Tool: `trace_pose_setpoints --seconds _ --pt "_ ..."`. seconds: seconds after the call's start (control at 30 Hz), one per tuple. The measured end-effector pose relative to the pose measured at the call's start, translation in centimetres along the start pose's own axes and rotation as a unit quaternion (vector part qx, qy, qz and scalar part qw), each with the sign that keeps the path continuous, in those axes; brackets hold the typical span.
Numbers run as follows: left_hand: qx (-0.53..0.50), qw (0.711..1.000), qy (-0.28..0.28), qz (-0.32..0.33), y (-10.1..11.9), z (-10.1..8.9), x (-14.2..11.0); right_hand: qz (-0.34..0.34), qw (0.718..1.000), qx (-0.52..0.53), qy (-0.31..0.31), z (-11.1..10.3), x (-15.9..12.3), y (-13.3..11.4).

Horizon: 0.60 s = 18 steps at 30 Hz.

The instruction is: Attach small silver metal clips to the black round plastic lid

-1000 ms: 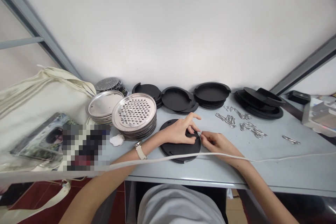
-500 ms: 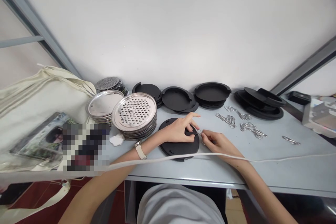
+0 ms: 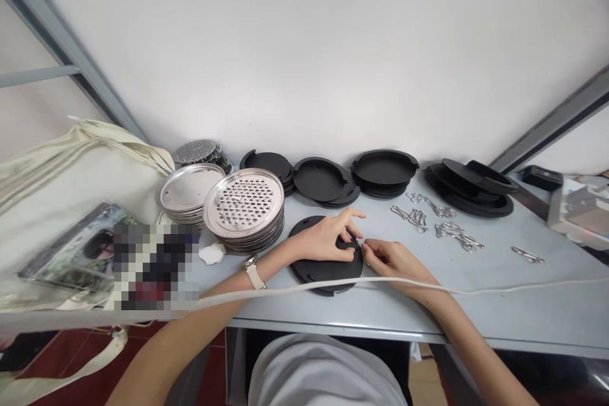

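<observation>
Landmark: black disc (image 3: 333, 270), flat on the table (image 3: 514, 304) under my left hand (image 3: 323, 238). The small metal piece (image 3: 360, 243) was at the disc's right edge; I judged this contact made alignment the fine part of the work. Right hand (image 3: 392, 261): thumb and forefinger pinched nearly closed on that piece. Left hand: partly open, thumb and fingers spread over the disc, steadying it; could not tell whether they gripped anything.

Left of disc: perforated metal plates (image 3: 245, 206), stacked, and a white scrap (image 3: 212, 254). Beyond it: black trays (image 3: 318, 179). Right of it: loose wire pieces (image 3: 459, 236). Obstruction: white cord (image 3: 290, 288) crossed my view of the disc's near part; my own fingers hid some of the joint.
</observation>
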<state>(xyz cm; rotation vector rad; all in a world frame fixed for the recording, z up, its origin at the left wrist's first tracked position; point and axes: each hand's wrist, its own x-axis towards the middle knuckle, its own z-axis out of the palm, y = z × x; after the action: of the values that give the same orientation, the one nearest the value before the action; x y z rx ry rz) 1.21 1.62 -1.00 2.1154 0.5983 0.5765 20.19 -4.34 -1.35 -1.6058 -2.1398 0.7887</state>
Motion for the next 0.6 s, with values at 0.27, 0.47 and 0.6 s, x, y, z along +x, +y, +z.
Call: trace_pose_setpoints --seconds 0.27,0.47,0.6 --pt "-0.007 1.000 -0.004 0.002 0.03 0.03 0.04 0.003 1.000 0.008 -0.006 -0.06 -0.03 0.25" --pt "-0.010 1.000 0.000 0.002 -0.07 0.07 0.05 0.002 1.000 0.012 -0.020 -0.23 -0.03 0.44" --pt "-0.010 1.000 0.001 0.010 -0.10 0.06 0.01 -0.001 1.000 0.022 -0.020 -0.26 -0.05 0.37"
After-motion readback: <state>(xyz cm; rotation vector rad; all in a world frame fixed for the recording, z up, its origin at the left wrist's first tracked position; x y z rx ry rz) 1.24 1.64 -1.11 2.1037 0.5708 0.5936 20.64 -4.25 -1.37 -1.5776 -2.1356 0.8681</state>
